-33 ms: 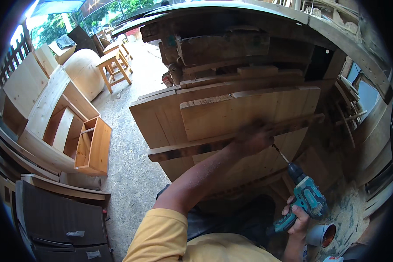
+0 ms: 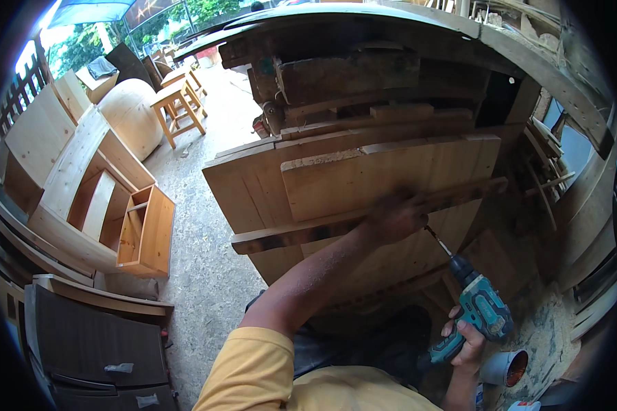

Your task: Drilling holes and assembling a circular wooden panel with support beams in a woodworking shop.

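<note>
My right hand (image 2: 468, 344) is closed round the handle of a teal and black cordless drill (image 2: 485, 308). A long thin bit (image 2: 437, 238) points up and left from its chuck, its tip close to the lower edge of a wooden batten (image 2: 288, 236). The batten lies across a board (image 2: 322, 183) and a larger wooden panel (image 2: 243, 188), which lean tilted before me. Reaching across, my left hand (image 2: 396, 218) is closed over the batten just left of the bit's tip. Its fingers are dark and partly hard to see.
A cylindrical pot (image 2: 506, 370) with reddish contents stands below the drill. Behind the panel is a dark workbench (image 2: 349, 79). Leftward are an orange-brown wooden box (image 2: 156, 236), a pale cabinet frame (image 2: 68, 212), stools (image 2: 178, 103) and a dark panel (image 2: 96, 335). Wood scraps (image 2: 548, 171) lean at right.
</note>
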`<action>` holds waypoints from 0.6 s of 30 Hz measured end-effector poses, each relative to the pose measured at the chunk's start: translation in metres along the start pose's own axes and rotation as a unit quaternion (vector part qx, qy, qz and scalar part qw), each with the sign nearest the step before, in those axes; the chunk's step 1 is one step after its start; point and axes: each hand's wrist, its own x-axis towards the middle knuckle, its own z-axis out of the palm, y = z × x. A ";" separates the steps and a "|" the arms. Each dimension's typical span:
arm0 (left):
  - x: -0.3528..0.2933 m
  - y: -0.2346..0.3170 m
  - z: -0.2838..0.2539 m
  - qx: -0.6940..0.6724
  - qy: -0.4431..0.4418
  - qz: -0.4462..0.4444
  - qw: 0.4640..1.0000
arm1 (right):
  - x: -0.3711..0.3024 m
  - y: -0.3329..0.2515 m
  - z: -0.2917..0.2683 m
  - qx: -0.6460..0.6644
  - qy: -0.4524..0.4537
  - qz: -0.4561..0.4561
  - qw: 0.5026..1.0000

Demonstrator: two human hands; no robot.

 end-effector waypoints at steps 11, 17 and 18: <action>0.015 0.033 -0.087 0.035 0.176 -0.003 0.984 | -0.017 0.015 -0.038 0.079 -0.025 -0.056 0.995; 0.058 -0.021 -0.213 0.257 0.252 -0.076 0.930 | -0.035 0.021 -0.074 0.027 0.059 -0.096 0.993; 0.065 -0.028 -0.232 0.275 0.261 -0.058 0.923 | -0.036 0.018 -0.075 0.015 0.060 -0.074 0.995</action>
